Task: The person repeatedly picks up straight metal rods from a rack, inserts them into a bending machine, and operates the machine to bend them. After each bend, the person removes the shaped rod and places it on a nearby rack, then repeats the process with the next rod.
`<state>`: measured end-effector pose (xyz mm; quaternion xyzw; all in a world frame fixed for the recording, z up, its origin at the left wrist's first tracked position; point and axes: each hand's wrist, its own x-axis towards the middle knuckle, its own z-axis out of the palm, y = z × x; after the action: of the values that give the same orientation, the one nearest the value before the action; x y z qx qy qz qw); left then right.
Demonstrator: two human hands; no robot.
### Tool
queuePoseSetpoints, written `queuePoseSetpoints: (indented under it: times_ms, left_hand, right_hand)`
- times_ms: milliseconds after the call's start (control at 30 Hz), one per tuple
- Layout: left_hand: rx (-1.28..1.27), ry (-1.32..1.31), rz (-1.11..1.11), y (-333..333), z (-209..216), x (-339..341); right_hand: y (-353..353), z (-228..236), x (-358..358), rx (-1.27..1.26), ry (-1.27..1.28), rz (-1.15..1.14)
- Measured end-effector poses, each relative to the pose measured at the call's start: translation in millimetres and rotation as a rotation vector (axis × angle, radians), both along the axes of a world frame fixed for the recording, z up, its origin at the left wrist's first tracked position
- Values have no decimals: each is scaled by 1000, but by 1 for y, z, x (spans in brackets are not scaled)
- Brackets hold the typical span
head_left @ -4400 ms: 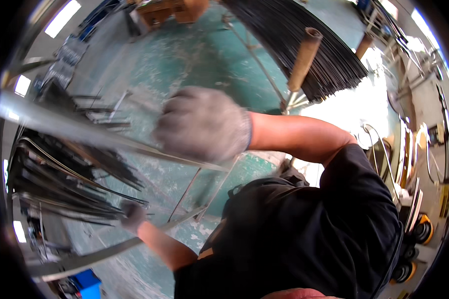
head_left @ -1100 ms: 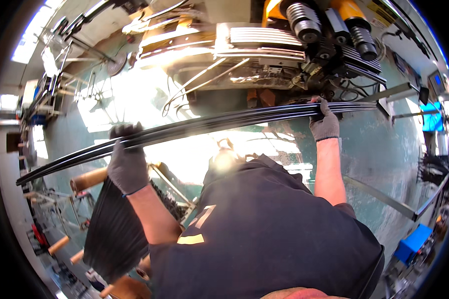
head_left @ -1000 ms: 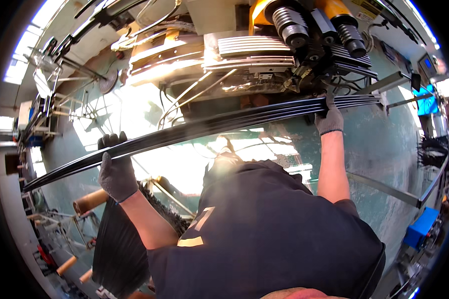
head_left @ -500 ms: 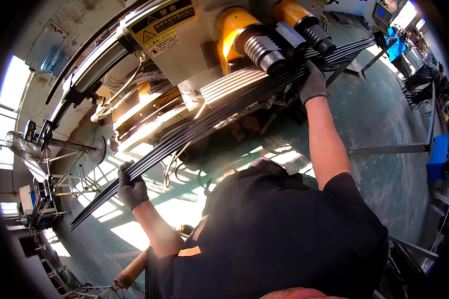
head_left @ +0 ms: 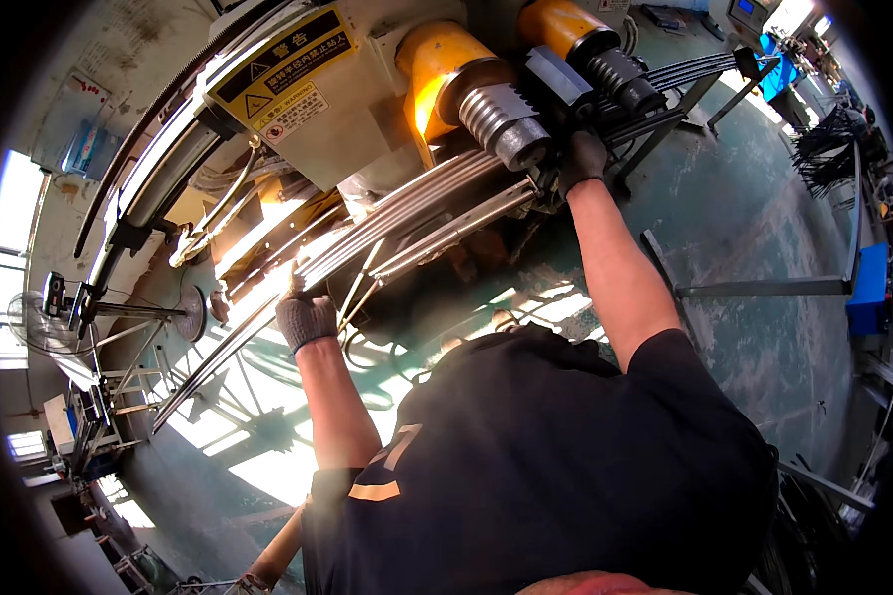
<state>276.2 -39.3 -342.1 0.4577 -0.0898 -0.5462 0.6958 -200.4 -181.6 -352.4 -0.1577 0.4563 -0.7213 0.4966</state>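
A bundle of long thin metal rods (head_left: 407, 223) slants from the lower left up to the right, alongside the machine's ribbed steel rollers (head_left: 506, 124). My left hand (head_left: 306, 317), in a grey knitted glove, is closed at the left part of the bundle, its fingertips washed out by sunlight. My right hand (head_left: 582, 161), in a dark glove, is at the rods just right of the front roller. Shadow hides its fingers, so its grip is unclear. Between the rollers sits a dark block with a flat grey top (head_left: 558, 77).
Yellow housings (head_left: 451, 64) carry the rollers; a warning label (head_left: 283, 64) marks the machine's pale body. A metal rail (head_left: 456, 230) runs below the rods. To the right stand a steel frame bar (head_left: 764, 289) and a blue box (head_left: 867, 302). A fan (head_left: 45, 322) stands far left.
The rods have shifted away from me, closer against the machine, uncovering the rail below. My left hand has moved up and right along them; my right hand has moved left toward the front roller.
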Motion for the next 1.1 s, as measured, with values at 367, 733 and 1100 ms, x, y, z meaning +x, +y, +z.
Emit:
queuePoseSetpoints:
  times_ms: [367,733,1100]
  left_hand:
    - [-203,313,174,5,0,43]
    - [-239,-560,53,-10,-26,-1]
    - [-193,335,217,-11,7,-25]
  right_hand:
    - [-15,-8,-15,270,427,-102]
    - [9,5,0,208,433,-146]
    - [62,-20,-25,91,38,-102]
